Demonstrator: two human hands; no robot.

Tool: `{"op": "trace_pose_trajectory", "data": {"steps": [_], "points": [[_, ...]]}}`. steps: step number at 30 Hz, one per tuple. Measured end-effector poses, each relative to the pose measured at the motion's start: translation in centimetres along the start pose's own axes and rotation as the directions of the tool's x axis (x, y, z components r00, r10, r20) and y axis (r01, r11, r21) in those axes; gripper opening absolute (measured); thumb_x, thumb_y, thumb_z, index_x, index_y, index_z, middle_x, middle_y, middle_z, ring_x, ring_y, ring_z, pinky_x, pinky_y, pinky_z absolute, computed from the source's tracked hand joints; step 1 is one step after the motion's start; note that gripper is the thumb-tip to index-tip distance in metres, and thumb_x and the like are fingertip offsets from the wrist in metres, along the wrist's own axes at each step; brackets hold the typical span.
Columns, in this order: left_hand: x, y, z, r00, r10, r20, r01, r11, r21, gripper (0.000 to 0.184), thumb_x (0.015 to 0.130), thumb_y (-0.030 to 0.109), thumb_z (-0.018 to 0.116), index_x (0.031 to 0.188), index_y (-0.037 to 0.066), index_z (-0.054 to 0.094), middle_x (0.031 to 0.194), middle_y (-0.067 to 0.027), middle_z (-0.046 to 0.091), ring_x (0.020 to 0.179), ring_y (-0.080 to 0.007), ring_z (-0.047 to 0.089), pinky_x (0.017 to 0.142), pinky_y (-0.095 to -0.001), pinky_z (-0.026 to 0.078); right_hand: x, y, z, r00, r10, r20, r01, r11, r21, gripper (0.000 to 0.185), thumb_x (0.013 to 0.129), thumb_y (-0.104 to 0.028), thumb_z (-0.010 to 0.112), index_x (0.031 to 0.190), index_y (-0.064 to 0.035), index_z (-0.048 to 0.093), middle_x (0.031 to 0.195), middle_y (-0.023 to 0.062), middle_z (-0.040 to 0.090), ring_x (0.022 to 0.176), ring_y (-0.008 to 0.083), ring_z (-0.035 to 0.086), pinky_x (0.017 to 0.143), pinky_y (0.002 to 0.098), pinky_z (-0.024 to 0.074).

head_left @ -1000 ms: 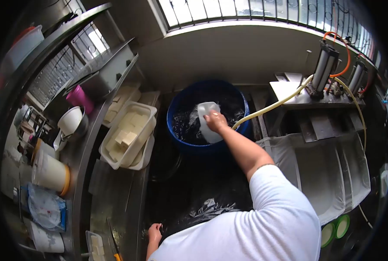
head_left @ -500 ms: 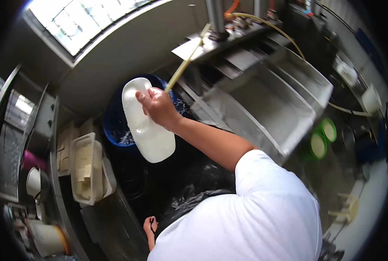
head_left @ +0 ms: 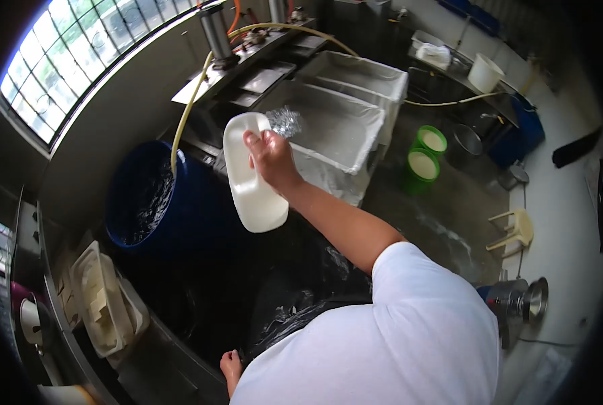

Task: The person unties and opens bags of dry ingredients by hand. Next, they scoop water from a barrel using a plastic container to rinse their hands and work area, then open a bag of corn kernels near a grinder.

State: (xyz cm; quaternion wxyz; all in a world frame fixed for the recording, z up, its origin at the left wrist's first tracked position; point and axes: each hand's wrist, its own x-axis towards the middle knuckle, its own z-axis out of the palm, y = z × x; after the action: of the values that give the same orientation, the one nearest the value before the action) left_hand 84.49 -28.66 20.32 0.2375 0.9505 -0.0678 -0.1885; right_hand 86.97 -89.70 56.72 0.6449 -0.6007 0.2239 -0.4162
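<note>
My right hand (head_left: 274, 160) is closed round the grip of a white plastic scoop (head_left: 251, 192), with the thumb on top. The scoop is held in the air in front of the cloth-lined trays. Just beyond it, a splash of water (head_left: 284, 121) hangs over the nearer tray (head_left: 335, 131). To the left of the scoop is a big blue barrel (head_left: 176, 202) full of rippling water. Low by my side hangs my left hand (head_left: 231, 368), small in view. Its fingers look loosely open, with nothing seen in them.
A yellow hose (head_left: 192, 108) runs down into the barrel from a metal press (head_left: 217, 40). On the left counter stands a plastic tub (head_left: 85, 270) of pale blocks. Two green buckets (head_left: 423, 165) and a cream stool (head_left: 514, 229) are on the wet floor to the right.
The view has swung right. My right hand has carried the scoop from over the barrel toward the trays, and water now flies off beyond it. My left hand stays low.
</note>
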Motion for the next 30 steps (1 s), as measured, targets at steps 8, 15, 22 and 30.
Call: {"op": "trace_pose_trajectory", "data": {"steps": [8, 15, 22, 30], "points": [[-1.1, 6.3, 4.0, 0.994, 0.091, 0.063, -0.089, 0.995, -0.034, 0.034, 0.095, 0.031, 0.064, 0.097, -0.001, 0.074, 0.088, -0.0232, 0.074, 0.085, -0.0395, 0.072, 0.077, -0.0452, 0.056, -0.6, -2.0, -11.8, 0.958, 0.273, -0.086, -0.234, 0.920, 0.314, 0.036, 0.099, -0.035, 0.068, 0.086, -0.0016, 0.063, 0.071, 0.0054, 0.059, 0.059, 0.0150, 0.056, 0.058, 0.0308, 0.0460], [-2.7, -0.5, 9.4, 0.966, 0.251, 0.061, -0.258, 0.953, 0.157, 0.030, 0.095, 0.031, 0.066, 0.095, 0.003, 0.076, 0.089, -0.0211, 0.073, 0.087, -0.0415, 0.070, 0.075, -0.0490, 0.054, 15.6, -1.1, -22.2, 0.946, 0.251, -0.207, -0.059, 0.758, 0.649, 0.020, 0.097, -0.021, 0.067, 0.097, -0.0012, 0.062, 0.080, 0.0078, 0.062, 0.061, 0.0187, 0.057, 0.054, 0.0367, 0.0489], [-9.1, 4.1, 14.4, 0.983, 0.125, 0.137, -0.172, 0.893, 0.416, 0.042, 0.098, 0.045, 0.065, 0.095, 0.004, 0.076, 0.085, -0.0183, 0.073, 0.081, -0.0411, 0.070, 0.073, -0.0468, 0.055, 15.7, -1.9, -22.9, 0.972, -0.209, -0.108, 0.214, 0.976, 0.046, 0.032, 0.097, -0.034, 0.069, 0.085, -0.0054, 0.063, 0.071, 0.0108, 0.065, 0.058, 0.0206, 0.064, 0.058, 0.0384, 0.0513], [-17.7, 28.5, 11.9, 0.949, 0.315, -0.033, -0.317, 0.941, -0.118, 0.029, 0.096, 0.025, 0.074, 0.111, 0.000, 0.070, 0.085, -0.0124, 0.072, 0.077, -0.0179, 0.068, 0.070, -0.0312, 0.055, -2.8, -3.7, -27.0, 0.955, -0.102, 0.280, 0.184, 0.941, -0.284, 0.046, 0.092, -0.046, 0.071, 0.086, -0.0019, 0.058, 0.079, 0.0205, 0.066, 0.075, 0.0372, 0.065, 0.071, 0.0477, 0.0488]]}}
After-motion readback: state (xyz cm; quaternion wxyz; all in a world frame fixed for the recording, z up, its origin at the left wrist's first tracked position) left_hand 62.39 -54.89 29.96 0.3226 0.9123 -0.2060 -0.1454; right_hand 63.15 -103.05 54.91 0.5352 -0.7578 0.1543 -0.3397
